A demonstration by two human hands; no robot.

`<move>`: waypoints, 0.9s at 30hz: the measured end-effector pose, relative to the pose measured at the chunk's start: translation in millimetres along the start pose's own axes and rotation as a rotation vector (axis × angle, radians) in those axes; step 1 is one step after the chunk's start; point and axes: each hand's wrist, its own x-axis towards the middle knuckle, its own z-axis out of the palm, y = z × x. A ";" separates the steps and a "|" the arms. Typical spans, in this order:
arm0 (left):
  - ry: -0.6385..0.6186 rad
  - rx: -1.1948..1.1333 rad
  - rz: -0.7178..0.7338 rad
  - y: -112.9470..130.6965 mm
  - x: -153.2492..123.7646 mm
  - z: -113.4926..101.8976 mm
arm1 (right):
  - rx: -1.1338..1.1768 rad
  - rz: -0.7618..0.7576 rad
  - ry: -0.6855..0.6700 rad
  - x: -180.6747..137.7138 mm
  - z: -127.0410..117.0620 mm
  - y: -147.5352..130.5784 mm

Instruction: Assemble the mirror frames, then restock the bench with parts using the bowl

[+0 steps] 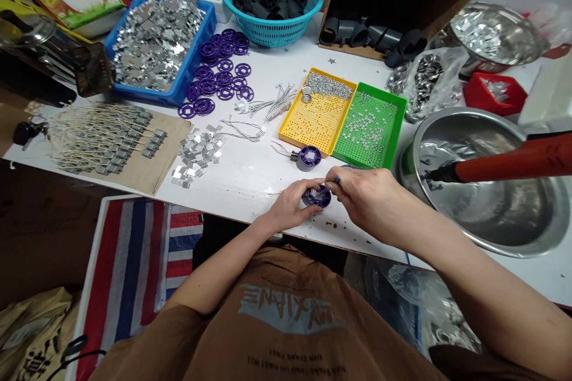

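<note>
Left hand (292, 205) pinching purple-topped cup (319, 196) between thumb and fingers — cup on near side of yellow tray (290, 137), by surface (250, 190) edge. Right hand (369, 193) closed round small tool, blue bit (338, 179) showing, rest hidden — held over cup. Second purple-topped cup (309, 158), wires attached, just nearside of yellow tray. Green tray (398, 128) against its right side, metal squares (199, 152) left of it, turquoise basket (277, 31) behind it.
</note>
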 end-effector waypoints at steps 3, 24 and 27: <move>0.006 0.003 0.012 -0.3 -0.3 0.7 | 0.013 0.145 0.036 2.0 2.4 -1.2; -0.042 -0.098 -0.067 5.5 1.4 -2.3 | 0.206 0.009 0.359 -29.5 1.9 9.4; -0.044 -0.096 -0.070 5.2 1.0 -2.1 | 0.207 0.016 0.335 -30.1 0.9 8.8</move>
